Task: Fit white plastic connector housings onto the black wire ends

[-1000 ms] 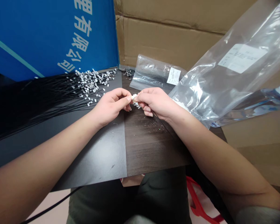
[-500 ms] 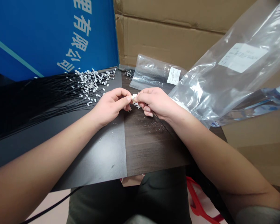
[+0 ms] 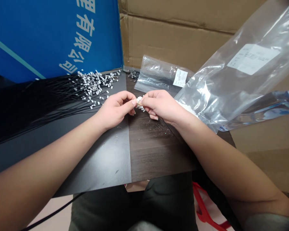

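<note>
My left hand (image 3: 114, 108) and my right hand (image 3: 160, 105) meet above the middle of the dark table (image 3: 144, 150). Both are closed in a pinch around a small cluster of white plastic connectors (image 3: 139, 102) held between the fingertips. A few of the white pieces show below my right fingers. To the left lies a fan of thin black wires (image 3: 38, 102) whose ends carry several white connectors (image 3: 93, 86).
A large clear plastic bag (image 3: 233, 73) with a white label leans at the right, touching my right wrist. A smaller clear bag (image 3: 159, 75) lies behind the hands. A blue printed box (image 3: 50, 35) and cardboard boxes (image 3: 173, 35) close the back. My lap is below the table edge.
</note>
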Available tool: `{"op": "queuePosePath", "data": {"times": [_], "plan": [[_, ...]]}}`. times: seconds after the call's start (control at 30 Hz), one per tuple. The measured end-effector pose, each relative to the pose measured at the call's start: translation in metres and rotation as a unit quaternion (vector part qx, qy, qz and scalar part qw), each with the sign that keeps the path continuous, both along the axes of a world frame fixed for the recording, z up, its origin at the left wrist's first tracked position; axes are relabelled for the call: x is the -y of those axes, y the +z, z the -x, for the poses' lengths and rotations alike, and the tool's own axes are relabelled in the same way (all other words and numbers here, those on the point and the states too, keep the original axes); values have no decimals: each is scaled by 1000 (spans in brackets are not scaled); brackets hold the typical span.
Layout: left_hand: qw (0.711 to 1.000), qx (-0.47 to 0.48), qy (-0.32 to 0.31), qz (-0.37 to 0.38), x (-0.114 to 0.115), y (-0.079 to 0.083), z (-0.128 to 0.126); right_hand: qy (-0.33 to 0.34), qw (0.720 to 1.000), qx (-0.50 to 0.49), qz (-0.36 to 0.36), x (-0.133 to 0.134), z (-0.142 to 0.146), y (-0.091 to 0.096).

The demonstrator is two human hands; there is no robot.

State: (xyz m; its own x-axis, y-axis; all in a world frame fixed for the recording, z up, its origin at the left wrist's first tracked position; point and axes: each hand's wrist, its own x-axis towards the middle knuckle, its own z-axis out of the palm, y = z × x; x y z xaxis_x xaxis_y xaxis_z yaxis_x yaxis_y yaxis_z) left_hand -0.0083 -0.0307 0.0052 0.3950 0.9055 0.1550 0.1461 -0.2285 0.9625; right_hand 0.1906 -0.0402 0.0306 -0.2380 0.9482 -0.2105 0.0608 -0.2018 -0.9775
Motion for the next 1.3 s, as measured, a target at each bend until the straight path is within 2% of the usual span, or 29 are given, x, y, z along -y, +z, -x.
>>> {"op": "queuePosePath", "data": {"times": [0.4,1.03,1.3], "plan": [[999,13,19,22,0,0,-1,4,999,33,-40,1,-3,0],[997,53,29,54,1,0,-3,17,998,11,-51,-1,-8,0],[990,101,32,88,1,-1,-5,7,999,4,-31,-2,-6,2]]}}
